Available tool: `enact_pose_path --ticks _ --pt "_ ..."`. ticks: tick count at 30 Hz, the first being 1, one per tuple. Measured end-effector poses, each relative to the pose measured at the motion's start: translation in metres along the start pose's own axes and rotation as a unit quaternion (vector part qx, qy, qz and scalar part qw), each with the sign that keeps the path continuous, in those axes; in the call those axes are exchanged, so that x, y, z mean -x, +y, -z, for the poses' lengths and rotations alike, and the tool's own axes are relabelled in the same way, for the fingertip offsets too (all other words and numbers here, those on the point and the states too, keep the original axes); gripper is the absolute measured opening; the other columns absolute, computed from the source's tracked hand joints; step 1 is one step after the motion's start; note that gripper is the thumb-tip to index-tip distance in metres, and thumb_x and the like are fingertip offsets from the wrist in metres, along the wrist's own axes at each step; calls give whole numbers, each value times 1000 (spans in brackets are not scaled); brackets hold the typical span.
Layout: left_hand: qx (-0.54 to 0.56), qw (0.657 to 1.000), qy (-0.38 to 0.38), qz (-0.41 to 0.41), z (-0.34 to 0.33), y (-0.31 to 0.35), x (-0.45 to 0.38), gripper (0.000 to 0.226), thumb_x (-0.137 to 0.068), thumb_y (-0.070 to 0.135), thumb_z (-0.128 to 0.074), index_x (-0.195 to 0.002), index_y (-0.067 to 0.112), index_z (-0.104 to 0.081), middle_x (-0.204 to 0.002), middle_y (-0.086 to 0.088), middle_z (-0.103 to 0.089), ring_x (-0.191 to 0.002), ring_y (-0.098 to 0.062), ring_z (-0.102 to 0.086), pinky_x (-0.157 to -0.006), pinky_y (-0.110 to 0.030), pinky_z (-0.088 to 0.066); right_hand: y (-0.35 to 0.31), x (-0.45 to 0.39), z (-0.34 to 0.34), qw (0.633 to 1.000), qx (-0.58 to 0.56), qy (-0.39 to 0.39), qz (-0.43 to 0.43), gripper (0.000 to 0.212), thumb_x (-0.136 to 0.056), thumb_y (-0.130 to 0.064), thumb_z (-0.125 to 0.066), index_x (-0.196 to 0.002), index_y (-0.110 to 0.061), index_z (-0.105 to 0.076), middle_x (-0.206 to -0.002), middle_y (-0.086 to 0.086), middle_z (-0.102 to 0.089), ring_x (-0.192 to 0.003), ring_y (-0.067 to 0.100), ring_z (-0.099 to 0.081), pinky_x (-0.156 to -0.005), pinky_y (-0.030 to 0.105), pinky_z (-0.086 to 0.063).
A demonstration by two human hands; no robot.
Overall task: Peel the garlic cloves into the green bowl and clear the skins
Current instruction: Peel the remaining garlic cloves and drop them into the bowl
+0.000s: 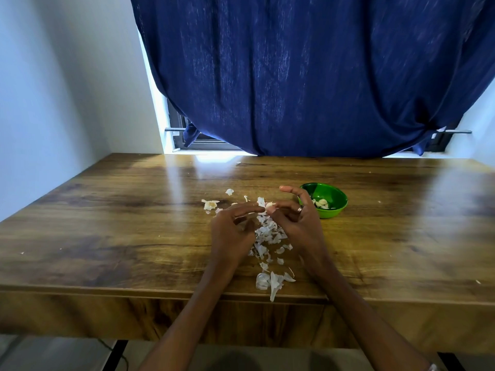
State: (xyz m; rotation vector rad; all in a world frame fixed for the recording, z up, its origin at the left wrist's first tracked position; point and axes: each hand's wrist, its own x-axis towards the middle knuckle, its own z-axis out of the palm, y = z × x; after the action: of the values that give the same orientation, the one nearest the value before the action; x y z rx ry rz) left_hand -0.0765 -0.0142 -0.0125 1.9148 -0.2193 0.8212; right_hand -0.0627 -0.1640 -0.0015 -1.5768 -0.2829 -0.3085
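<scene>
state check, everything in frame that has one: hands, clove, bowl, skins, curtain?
left hand: pinching the garlic clove
right hand: pinching the same clove, index finger raised
garlic clove: held above the table, skin partly on
green bowl: upright, peeled cloves inside
skins: scattered loose on the table
curtain: drawn over the window

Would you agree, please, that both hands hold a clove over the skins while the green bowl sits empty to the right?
Not quite: the bowl is not empty; peeled cloves lie in it, as the head view shows. The rest stands: both the left hand and right hand hold a clove over the skins.
</scene>
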Motion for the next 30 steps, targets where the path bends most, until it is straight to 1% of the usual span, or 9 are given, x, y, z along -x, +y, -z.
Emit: enact_pose_path --ticks 2,4,7,11,14,18,22,27,30 --pt "-1 1000 1 -17 -1 0 0 26 -83 1 -77 -101 19 -80 -103 6 -76 -96 -2 -71 -83 -28 -60 1 -1 1 1000 -6 0 -14 48 -86 -14 -80 -125 -30 -56 -99 -2 -79 -97 12 -75 -94 45 -59" --pt "14 1000 8 -25 -1 4 0 19 -84 11 -80 -103 15 -79 -101 6 -76 -92 -2 -71 -79 -24 -60 2 -1 1 1000 -6 0 -24 47 -87 -15 -80 -124 -33 -57 -102 0 -78 -99 14 -74 -93 47 -59" --pt "26 999 15 -33 0 5 1 18 -83 8 -80 -100 11 -78 -95 5 -76 -89 -2 -70 -76 -21 -59 3 -1 2 1000 1 -22 -20 47 -87 -18 -79 -126 -33 -57 -105 3 -77 -104 20 -73 -93 50 -59" --pt "51 998 26 -12 0 0 -1 10 -83 7 -80 -92 11 -77 -88 5 -75 -84 -10 -72 -74 -32 -61 -1 1 1 998 9 -56 6 45 -91 -7 -74 -130 -21 -55 -100 3 -79 -101 14 -74 -91 39 -61" --pt "61 998 -3 17 -1 -2 -1 10 -83 7 -80 -89 12 -74 -88 6 -74 -84 -10 -72 -75 -39 -62 -2 2 0 997 52 -59 26 46 -90 -11 -76 -129 -23 -55 -99 0 -79 -101 8 -74 -90 34 -60" --pt "86 996 -27 19 -2 2 -1 14 -86 0 -74 -89 13 -73 -87 8 -73 -83 -10 -72 -73 -39 -63 -2 1 1 997 61 -36 33 53 -83 -9 -80 -128 -23 -55 -92 -3 -80 -96 6 -74 -87 25 -57" --pt "142 988 -51 37 1 4 -2 12 -88 -1 -73 -86 10 -69 -87 6 -71 -80 -19 -72 -65 -36 -61 -2 1 0 996 61 -36 45 56 -82 -11 -81 -129 -25 -55 -92 -2 -79 -97 7 -74 -91 30 -57" --pt "174 982 -49 62 3 8 0 11 -85 -2 -75 -88 5 -67 -92 -4 -70 -81 -20 -73 -59 -35 -60 0 1 -1 989 105 -11 108 61 -85 0 -77 -135 -26 -55 -90 -10 -78 -92 -5 -72 -83 8 -50" --pt "173 982 -38 60 3 7 -1 10 -83 -3 -76 -89 3 -71 -89 -2 -72 -77 -19 -74 -58 -33 -60 2 -2 -1 989 96 1 113 73 -81 -4 -81 -144 -20 -48 -94 -7 -78 -93 1 -73 -89 17 -54"
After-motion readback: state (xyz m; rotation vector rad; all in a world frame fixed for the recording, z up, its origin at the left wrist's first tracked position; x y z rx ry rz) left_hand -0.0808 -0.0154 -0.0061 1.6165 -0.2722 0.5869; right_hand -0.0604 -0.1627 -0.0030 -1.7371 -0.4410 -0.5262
